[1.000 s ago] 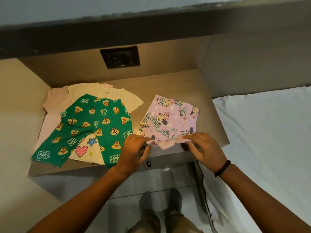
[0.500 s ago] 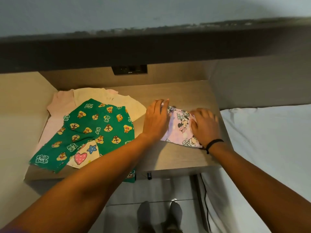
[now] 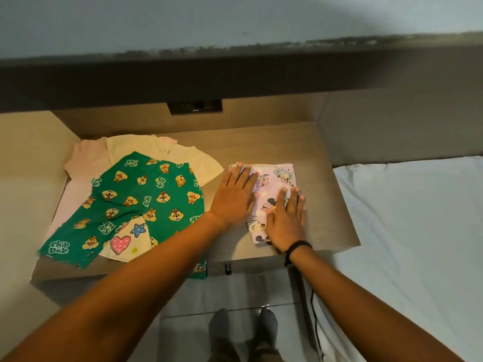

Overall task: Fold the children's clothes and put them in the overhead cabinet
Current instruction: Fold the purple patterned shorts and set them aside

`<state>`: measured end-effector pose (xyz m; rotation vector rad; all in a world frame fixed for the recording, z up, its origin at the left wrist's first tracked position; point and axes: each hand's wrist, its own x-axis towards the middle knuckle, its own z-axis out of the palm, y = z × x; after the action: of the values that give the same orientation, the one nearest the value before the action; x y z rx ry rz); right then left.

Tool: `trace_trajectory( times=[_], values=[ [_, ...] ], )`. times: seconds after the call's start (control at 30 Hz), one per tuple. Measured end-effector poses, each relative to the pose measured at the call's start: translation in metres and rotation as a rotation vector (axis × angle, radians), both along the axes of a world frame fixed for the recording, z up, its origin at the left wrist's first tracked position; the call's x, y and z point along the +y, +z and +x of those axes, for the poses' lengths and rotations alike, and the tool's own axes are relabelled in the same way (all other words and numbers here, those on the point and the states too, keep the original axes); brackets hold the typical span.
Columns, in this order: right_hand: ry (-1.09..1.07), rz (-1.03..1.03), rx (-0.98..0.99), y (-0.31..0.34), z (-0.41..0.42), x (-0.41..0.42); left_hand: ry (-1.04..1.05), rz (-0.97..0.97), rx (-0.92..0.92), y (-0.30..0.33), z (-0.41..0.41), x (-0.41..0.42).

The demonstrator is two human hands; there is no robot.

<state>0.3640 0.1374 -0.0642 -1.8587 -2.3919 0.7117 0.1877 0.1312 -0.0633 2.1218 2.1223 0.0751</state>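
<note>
A folded pink garment with cartoon mice (image 3: 274, 184) lies on the right half of the wooden side table (image 3: 261, 142). My left hand (image 3: 235, 195) lies flat on its left edge, fingers spread. My right hand (image 3: 286, 220) presses flat on its near right part, a black band on the wrist. Left of them a green chipmunk-print pair of pants (image 3: 136, 202) lies spread over a cream T-shirt (image 3: 167, 155) and a pale pink shirt (image 3: 83, 158). A cream piece with a heart and star (image 3: 125, 239) shows under the pants.
A dark shelf underside (image 3: 235, 77) overhangs the table, with a black socket plate (image 3: 194, 107) on the back wall. A bed with a white sheet (image 3: 413, 231) lies to the right. A black cable (image 3: 313, 309) hangs beside it. My feet stand on a tiled floor (image 3: 235, 296).
One second ago both hands pinched the pink garment's near edge; they folded it away from me and now lie flat on the smaller folded piece. The view has shifted closer.
</note>
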Motion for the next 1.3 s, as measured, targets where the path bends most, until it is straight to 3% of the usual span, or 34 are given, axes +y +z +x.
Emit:
trace_trajectory(
  times=[0.1,0.23,0.4,0.5,0.63,0.7,0.8,0.93,1.0,1.07,1.17,1.23,1.3],
  values=[
    [0.076,0.108,0.036,0.013,0.002,0.009,0.080,-0.042,-0.185,-0.001,0.013,-0.017],
    [0.376,0.150,-0.013,0.000,0.021,0.038,0.091,-0.065,-0.148,-0.016,0.021,-0.034],
    [0.404,0.145,0.051,-0.005,0.031,0.037,0.087,0.001,-0.239,-0.014,0.018,-0.041],
    [0.533,0.192,0.163,0.002,0.060,0.017,-0.089,0.067,-0.253,-0.010,0.011,-0.073],
    [0.721,0.186,0.070,-0.008,0.099,-0.017,-0.229,0.048,-0.114,-0.019,0.007,-0.118],
    [0.719,0.254,0.109,-0.010,0.103,-0.028,-0.227,0.123,-0.163,-0.025,0.011,-0.133],
    [0.630,0.243,0.333,-0.002,0.102,-0.037,-0.171,0.278,-0.347,-0.026,0.016,-0.145],
    [0.400,0.146,0.612,0.027,0.084,-0.034,0.134,0.438,-0.607,-0.005,0.026,-0.133],
    [0.310,0.179,0.660,0.042,0.066,-0.019,0.275,0.473,-0.699,0.008,0.031,-0.112],
    [0.258,0.227,0.611,0.048,0.048,0.004,0.384,0.489,-0.730,0.012,0.033,-0.086],
    [0.237,0.233,0.365,0.035,0.026,0.038,0.570,0.396,-0.581,0.003,0.037,-0.050],
    [0.281,0.205,0.171,0.022,0.018,0.050,0.635,0.292,-0.487,-0.007,0.040,-0.038],
    [0.395,0.259,0.101,0.017,0.013,0.060,0.621,0.266,-0.392,-0.011,0.040,-0.033]
  ],
)
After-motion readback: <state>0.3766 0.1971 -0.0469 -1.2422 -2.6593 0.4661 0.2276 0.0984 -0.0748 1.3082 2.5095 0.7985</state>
